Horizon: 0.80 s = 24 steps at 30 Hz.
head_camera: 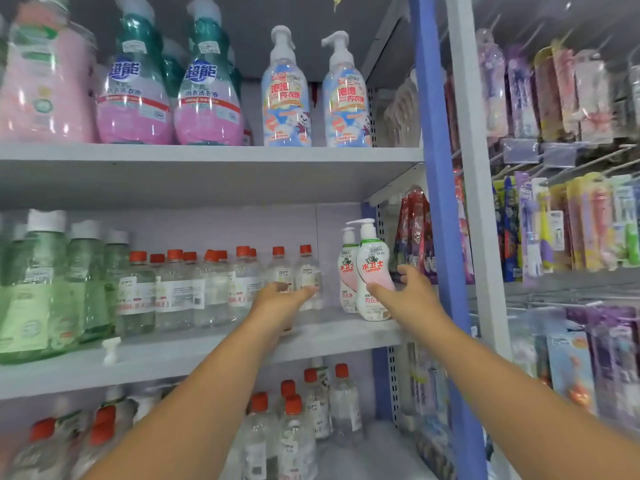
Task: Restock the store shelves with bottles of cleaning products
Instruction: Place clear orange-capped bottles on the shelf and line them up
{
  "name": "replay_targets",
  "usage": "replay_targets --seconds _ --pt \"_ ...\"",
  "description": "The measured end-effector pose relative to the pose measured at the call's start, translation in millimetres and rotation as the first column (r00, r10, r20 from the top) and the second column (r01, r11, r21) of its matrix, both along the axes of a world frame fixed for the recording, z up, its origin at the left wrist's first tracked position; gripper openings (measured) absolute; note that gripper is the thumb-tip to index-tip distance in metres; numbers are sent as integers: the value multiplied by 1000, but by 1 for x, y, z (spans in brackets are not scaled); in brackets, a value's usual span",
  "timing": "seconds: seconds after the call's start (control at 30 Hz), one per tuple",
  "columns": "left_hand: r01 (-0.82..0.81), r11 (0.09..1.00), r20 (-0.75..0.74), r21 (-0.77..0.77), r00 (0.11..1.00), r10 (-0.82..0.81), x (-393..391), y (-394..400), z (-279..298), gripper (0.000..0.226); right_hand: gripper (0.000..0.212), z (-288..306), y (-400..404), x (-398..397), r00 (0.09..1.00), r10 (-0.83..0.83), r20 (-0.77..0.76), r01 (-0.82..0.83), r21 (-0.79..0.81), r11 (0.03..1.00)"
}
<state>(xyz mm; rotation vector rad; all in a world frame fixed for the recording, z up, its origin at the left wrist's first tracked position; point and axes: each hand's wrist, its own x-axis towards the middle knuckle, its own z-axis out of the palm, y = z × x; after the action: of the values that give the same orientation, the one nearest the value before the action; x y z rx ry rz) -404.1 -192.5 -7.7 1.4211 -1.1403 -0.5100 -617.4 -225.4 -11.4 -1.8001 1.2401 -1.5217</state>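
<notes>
While the right hand (408,292) curls round the white-and-pink plastic pump bottle (375,271) near the right end of the grey middle shelf (194,355), the left hand (280,299), fingers loosely wrapped, holds a clear red-capped bottle (308,275); risk: a nudge toppling neighbouring bottles.

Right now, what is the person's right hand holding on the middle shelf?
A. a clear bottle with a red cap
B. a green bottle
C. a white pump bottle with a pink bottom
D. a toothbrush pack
C: the right hand has its fingers and thumb curled round the white pump bottle, which stands at the right end of the middle shelf.
</notes>
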Motion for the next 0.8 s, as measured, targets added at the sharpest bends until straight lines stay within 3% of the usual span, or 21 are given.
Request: replay_targets --seconds 0.07,0.3,0.4,0.5,0.8 --pt "39 997 26 70 999 -40 -7 -29 3 78 86 3 -18 2 999 43 -4 -42 34 999" --pt "179 959 123 221 970 -210 -21 -111 42 59 53 4 -68 13 993 114 12 -114 29 993" --pt "230 943 184 240 943 -277 -27 -134 53 40 46 -2 -79 11 994 113 3 -113 19 993" --pt "282 933 154 225 935 -319 -31 -149 50 23 41 -5 -87 9 990 131 45 -132 22 991" --pt "331 933 107 141 932 -347 -21 -120 35 42 40 -6 -82 6 974 187 127 -192 30 981"
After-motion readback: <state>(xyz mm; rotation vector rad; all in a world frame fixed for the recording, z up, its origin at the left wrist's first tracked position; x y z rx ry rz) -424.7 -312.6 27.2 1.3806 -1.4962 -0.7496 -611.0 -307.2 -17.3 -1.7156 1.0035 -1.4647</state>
